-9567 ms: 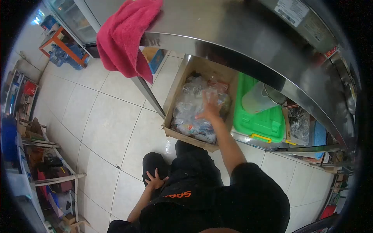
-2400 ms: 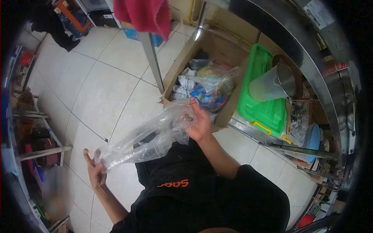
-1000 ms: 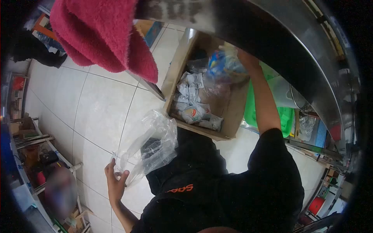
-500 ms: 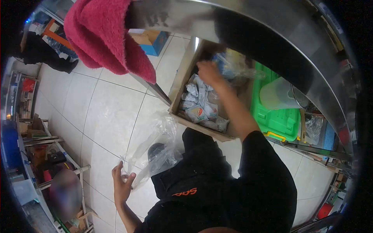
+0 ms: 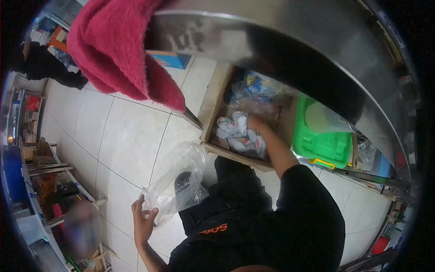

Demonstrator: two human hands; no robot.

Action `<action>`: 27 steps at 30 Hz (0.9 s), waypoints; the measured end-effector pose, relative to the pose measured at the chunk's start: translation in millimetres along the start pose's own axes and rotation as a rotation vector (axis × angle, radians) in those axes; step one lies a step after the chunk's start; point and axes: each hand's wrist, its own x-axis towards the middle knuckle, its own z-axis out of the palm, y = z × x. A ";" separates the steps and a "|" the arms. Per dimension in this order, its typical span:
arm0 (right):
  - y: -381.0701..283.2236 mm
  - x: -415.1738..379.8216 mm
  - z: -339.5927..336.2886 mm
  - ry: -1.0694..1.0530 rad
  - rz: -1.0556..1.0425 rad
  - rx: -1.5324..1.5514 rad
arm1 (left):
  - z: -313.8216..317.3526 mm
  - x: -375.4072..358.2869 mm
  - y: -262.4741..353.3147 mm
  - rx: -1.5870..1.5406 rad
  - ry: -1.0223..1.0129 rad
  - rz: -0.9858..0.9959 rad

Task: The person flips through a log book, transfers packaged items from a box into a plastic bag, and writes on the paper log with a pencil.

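Note:
My left hand (image 5: 143, 220) holds a clear plastic bag (image 5: 174, 179) at its edge, with the thumb and fingers curved around it. The bag hangs loosely over the tiled floor, above my shoe. My right hand (image 5: 258, 123) reaches into an open cardboard box (image 5: 208, 122), beside crumpled white printed plastic packets (image 5: 239, 131). Its fingertips are hidden among the contents, so I cannot make out whether it grips one. Behind the packets, a blue and yellow plastic wrapping (image 5: 260, 86) lies in clear film.
A curved metal table edge (image 5: 272, 27) overhangs the box, with a pink towel (image 5: 118, 50) draped on it. Right of the box are a green lidded bin (image 5: 317, 140) and a whitish bucket (image 5: 326, 117). Shelves line the left side; another person's dark-clothed legs (image 5: 54, 65) show at upper left.
My right hand has moved from the box's far part, near the blue wrapping, back toward the white packets. The packets have shifted. My left hand stays nearly still with the bag.

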 end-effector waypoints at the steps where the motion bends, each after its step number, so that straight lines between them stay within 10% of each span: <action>1: -2.1 -13.8 -24.9 -0.117 -0.085 -0.260 | 2.4 2.8 -3.0 0.030 -0.013 0.050; 7: -63.1 14.0 -83.0 0.092 -0.177 -0.185 | 9.7 4.9 19.6 -0.001 -0.058 0.040; 10: -19.2 172.0 32.4 0.583 -0.507 0.077 | 10.3 2.7 13.1 0.017 -0.046 0.069; 18: -64.5 139.7 37.8 0.393 -0.123 0.041 | 5.9 -11.6 2.0 0.059 -0.002 0.007; 27: -42.3 86.8 -55.6 0.556 -0.059 1.167 | 8.7 -2.7 19.2 -0.036 -0.045 -0.026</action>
